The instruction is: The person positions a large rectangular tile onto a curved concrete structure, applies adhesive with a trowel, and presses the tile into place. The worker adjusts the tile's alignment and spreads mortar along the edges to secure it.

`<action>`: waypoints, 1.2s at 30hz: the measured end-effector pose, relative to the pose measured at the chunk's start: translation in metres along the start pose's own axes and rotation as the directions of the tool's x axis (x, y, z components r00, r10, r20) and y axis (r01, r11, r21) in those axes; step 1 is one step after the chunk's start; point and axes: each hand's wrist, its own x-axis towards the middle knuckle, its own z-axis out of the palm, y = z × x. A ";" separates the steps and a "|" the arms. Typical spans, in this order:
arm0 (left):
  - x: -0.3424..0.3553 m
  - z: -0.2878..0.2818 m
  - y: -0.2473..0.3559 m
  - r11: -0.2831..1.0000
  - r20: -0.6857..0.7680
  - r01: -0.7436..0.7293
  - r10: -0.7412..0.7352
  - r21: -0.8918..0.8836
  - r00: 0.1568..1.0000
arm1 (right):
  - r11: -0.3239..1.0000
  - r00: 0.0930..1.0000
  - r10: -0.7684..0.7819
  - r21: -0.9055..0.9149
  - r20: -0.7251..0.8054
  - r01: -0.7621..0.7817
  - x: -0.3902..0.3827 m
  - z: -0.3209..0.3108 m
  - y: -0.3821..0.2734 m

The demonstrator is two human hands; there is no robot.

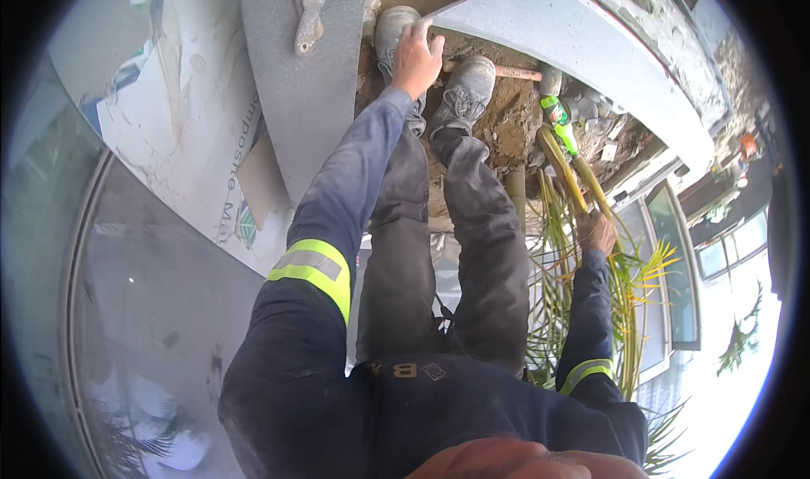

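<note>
Pale slab [582,36]: one; narrow end at the left hand's fingertips, long axis running rightward and curving back toward the person; left hand nearer, contact unclear
Dark grey slab [308,124]: one, left of the pale slab, apart from it
Palm stems [563,171]: two thick ones, on the pale slab's near side
Boots [467,93]: two, by the pale slab's narrow end
Left hand [418,59]: at that end, thumb spread from loosely bent fingers, nothing seen held
Right hand [596,232]: pale slab's near side, fingers bent at the palm stems; whether gripping, cannot tell
Flat-bladed tool [310,27]: one, left of the pale slab
Wooden-handled tool [518,73]: one, near the pale slab's lower edge
Green bottle [558,116]: one, between pale slab and palm stems
</note>
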 end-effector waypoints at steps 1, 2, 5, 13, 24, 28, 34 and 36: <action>-0.033 -0.018 0.000 0.998 -0.024 0.010 -0.011 -0.068 1.000 | 0.999 1.000 -0.013 -0.032 -0.006 0.013 -0.001 0.003 0.001; -0.066 -0.038 0.002 0.990 -0.016 0.059 -0.061 -0.132 0.998 | 0.997 0.999 -0.037 -0.067 -0.018 0.036 -0.001 0.012 0.004; -0.173 -0.117 0.021 0.897 -0.039 0.343 -0.367 -0.279 0.929 | 0.988 0.989 -0.128 -0.081 0.073 0.133 0.004 0.032 0.018; -0.605 -0.134 0.053 0.734 0.024 0.678 -0.679 0.027 0.734 | 0.730 0.730 -0.675 0.238 0.106 0.640 0.105 -0.025 0.024; -0.745 -0.006 0.268 0.206 0.417 0.890 -0.825 -0.406 0.381 | 0.741 0.764 -0.642 0.313 0.068 0.594 -0.098 -0.243 -0.162; -0.746 0.058 0.337 -0.012 0.317 0.901 -0.938 -0.433 0.139 | 0.699 0.684 -0.706 0.019 0.185 0.715 -0.094 -0.277 -0.172; -0.756 0.131 0.297 -0.076 0.042 0.848 -0.997 -0.525 -0.063 | 0.365 0.418 -0.893 -0.274 0.166 0.890 -0.092 -0.371 -0.268; -0.720 0.139 0.258 -0.255 0.046 0.614 -0.941 -0.747 -0.334 | 0.357 0.362 -0.932 -0.096 0.034 0.929 -0.117 -0.401 -0.279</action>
